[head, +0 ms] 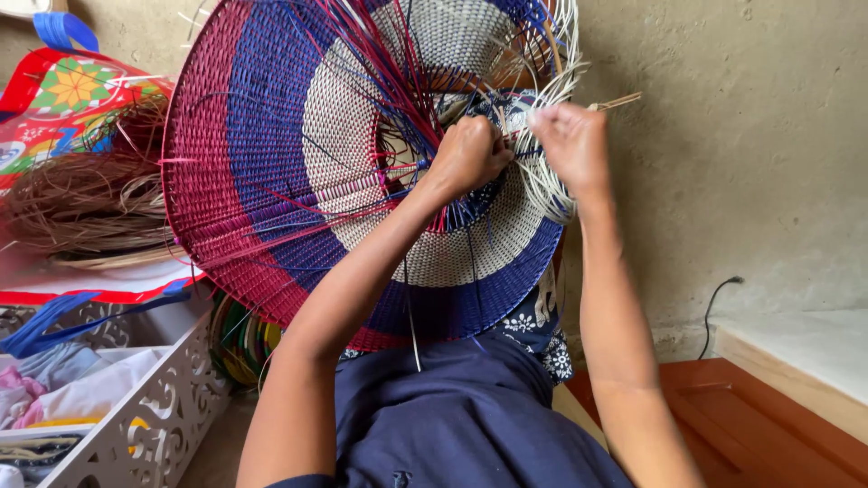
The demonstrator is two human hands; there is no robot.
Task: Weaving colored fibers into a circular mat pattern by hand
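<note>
While my left hand (466, 154) clenches dark strands and my right hand (571, 140) pinches pale ones, the woven basket (271, 154), upper centre, seems light, stiff, best gripped near its rim.

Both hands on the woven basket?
Yes: the left hand and right hand both grip strands at the centre of the woven basket.

A white carved crate (172, 407) of cloth sits below a colourful bag (63, 95) of fibres.
</note>
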